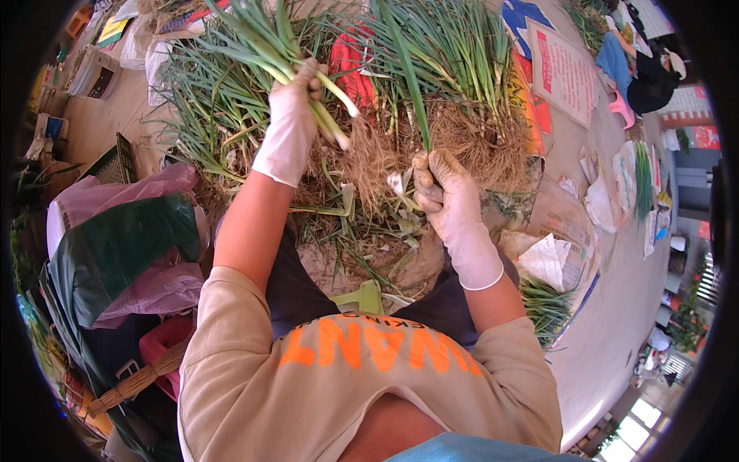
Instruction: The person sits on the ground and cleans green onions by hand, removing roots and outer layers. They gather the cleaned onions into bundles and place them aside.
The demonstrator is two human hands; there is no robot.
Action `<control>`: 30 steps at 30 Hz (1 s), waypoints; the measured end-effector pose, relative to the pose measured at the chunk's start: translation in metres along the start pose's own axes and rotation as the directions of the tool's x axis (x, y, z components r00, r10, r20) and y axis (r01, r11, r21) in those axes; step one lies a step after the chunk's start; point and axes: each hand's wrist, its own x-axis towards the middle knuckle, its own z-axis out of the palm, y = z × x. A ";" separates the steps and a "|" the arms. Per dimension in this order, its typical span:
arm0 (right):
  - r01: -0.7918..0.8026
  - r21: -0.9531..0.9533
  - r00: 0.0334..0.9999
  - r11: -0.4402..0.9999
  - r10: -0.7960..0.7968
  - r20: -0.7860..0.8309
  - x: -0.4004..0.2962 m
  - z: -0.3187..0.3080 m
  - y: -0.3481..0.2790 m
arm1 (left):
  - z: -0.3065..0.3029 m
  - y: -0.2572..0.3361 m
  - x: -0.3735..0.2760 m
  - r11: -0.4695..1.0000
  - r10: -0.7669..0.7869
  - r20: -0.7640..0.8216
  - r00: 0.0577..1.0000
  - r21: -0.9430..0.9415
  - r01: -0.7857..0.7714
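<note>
My left hand [297,95], in a thin pale glove with soiled fingers, is closed around several green onions [332,124]; their white ends and long roots hang to the right. In a matching glove, my right hand [439,185] pinches a long green onion leaf [417,98] between thumb and fingers. Beyond my hands lie big heaps of green onions, the left heap [202,98] under and beside my left hand, the right heap [467,63] with its brown roots [485,144] towards me. Loose trimmings [358,242] lie on the floor between my knees.
Pink and dark green plastic sheets [127,248] cover something at my left, near a straw broom [138,375] and a dark crate [112,159]. Flattened sacks [563,75] and more green onions [545,309] lie at right. A person [649,81] sits farther off at upper right.
</note>
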 end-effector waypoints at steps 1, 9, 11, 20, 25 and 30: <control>-0.011 -0.041 0.999 0.999 0.009 -0.033 -0.005 -0.001 0.002 | -0.006 0.014 0.010 0.996 0.082 0.053 0.995 -0.025 -0.081; 0.496 -0.865 0.707 -0.070 -0.545 0.450 0.045 0.011 0.005 | 0.011 -0.020 -0.029 0.989 0.037 0.144 0.989 0.135 -0.057; 0.527 -0.836 0.767 0.157 -0.512 0.387 0.055 0.014 0.024 | 0.018 -0.028 -0.037 0.985 -0.007 0.157 0.988 0.173 -0.021; 0.267 -0.733 0.950 0.626 -0.043 0.309 0.055 0.004 0.024 | 0.013 -0.016 -0.048 0.927 -0.290 0.277 0.916 0.317 0.198; 0.172 -0.983 0.957 0.069 -0.249 0.150 0.099 -0.054 -0.044 | 0.012 -0.015 -0.044 0.968 -0.206 0.249 0.946 0.196 0.160; -0.403 -0.736 0.715 -0.543 -0.689 0.117 0.152 -0.161 -0.080 | 0.015 -0.013 -0.048 0.962 -0.274 0.240 0.931 0.068 0.265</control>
